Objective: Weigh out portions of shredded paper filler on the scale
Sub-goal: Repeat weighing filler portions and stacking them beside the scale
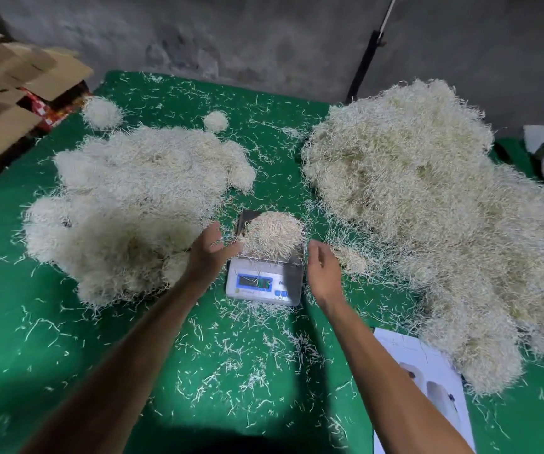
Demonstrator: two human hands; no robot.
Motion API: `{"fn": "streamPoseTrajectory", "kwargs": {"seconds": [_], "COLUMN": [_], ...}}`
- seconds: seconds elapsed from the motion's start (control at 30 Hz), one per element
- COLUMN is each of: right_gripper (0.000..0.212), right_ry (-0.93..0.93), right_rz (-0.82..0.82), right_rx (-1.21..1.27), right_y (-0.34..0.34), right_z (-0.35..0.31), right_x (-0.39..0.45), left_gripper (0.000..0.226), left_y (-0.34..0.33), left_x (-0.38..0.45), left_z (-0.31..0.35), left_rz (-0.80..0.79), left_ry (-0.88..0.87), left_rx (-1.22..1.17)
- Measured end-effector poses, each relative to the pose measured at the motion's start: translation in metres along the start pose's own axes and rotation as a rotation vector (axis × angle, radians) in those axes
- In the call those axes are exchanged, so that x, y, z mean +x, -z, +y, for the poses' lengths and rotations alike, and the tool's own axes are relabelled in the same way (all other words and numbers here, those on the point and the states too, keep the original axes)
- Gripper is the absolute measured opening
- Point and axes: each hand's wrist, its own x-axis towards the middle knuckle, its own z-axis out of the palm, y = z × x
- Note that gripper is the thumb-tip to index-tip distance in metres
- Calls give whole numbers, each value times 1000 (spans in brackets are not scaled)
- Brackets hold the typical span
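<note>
A mound of shredded paper filler (272, 232) sits on the digital scale (264, 280) at the centre of a green counter (67, 322); the left hand (210, 249) and right hand (321, 268) flank it, fingers relaxed and empty, seemingly awaiting the reading. The round mound has no clear long axis; the scale's display faces the person.

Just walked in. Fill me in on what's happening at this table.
A person is weighing shredded paper filler. A small mound of filler sits on the scale, and both hands hover open at its sides: the left hand touching the mound's edge, the right hand just beside the scale. A big supply pile lies to the right on the green table, another heap to the left. The display's reading is too blurred to read.
</note>
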Motion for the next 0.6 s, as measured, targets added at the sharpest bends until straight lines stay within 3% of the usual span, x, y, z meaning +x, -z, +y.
{"fn": "streamPoseTrajectory", "kwargs": {"seconds": [0.13,0.3,0.37,0.43,0.5,0.6], "right_gripper": [39,63,69,78,75,35], "right_ry": [-12,18,-3,-36,-103,-57], "right_rz": [18,237,187,12,-133,-134], "right_rx": [-15,-3,-129,-222,-129,159], "right_y": [-7,-29,-46,-64,-79,-102], "right_z": [0,-28,-39,-42,-46,-52], "right_x": [11,46,62,72,73,58], "left_gripper": [81,63,52,54,58,62], "left_y": [-2,-19,-34,-51,-60,-58], "left_x": [1,15,21,27,35,43], "left_z": [-4,-3,1,4,14,30], "left_rz": [-24,-180,-256,-266,-261,-223], "left_ry": [-10,180,269,281,332,200], "left_rx": [10,-84,-124,-135,-247,-266]}}
